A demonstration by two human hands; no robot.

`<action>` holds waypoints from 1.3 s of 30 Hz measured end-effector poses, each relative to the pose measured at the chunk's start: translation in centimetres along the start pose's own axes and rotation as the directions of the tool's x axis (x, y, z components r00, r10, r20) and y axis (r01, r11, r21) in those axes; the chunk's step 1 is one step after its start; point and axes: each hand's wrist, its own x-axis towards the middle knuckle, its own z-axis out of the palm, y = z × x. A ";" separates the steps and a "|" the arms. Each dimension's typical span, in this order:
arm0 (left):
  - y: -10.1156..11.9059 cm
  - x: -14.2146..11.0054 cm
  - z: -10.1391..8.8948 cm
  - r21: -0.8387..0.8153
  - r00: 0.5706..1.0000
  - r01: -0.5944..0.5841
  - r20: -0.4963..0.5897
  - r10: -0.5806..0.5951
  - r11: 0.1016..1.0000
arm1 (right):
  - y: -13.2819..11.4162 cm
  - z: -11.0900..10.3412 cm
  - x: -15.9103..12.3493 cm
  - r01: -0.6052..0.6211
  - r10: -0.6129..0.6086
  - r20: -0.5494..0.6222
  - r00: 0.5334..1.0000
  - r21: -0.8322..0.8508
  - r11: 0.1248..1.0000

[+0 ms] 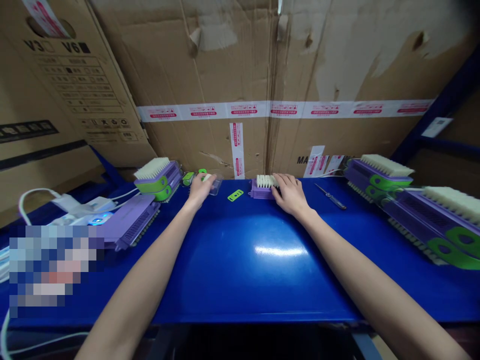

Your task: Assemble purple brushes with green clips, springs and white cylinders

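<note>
My left hand is at the back of the blue table, its fingers curled at a small clear plastic box. Something pale shows by its fingertips, too small to make out. My right hand grips the right end of a small purple block with cream bristles, which stands on the table, bristles up. Between the hands lies a flat green plate with slots. Small green parts sit left of my left hand.
A slim screwdriver-like tool lies to the right. Larger purple bristled units stand at the right, others at the left. A white power strip with cables is at far left. Cardboard walls the back.
</note>
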 end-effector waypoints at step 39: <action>0.6 -2.1 0.6 0.874 0.921 -0.212 0.028 0.389 0.438 | 0.0 0.0 0.0 0.000 0.000 0.011 1.000 0.006 1.000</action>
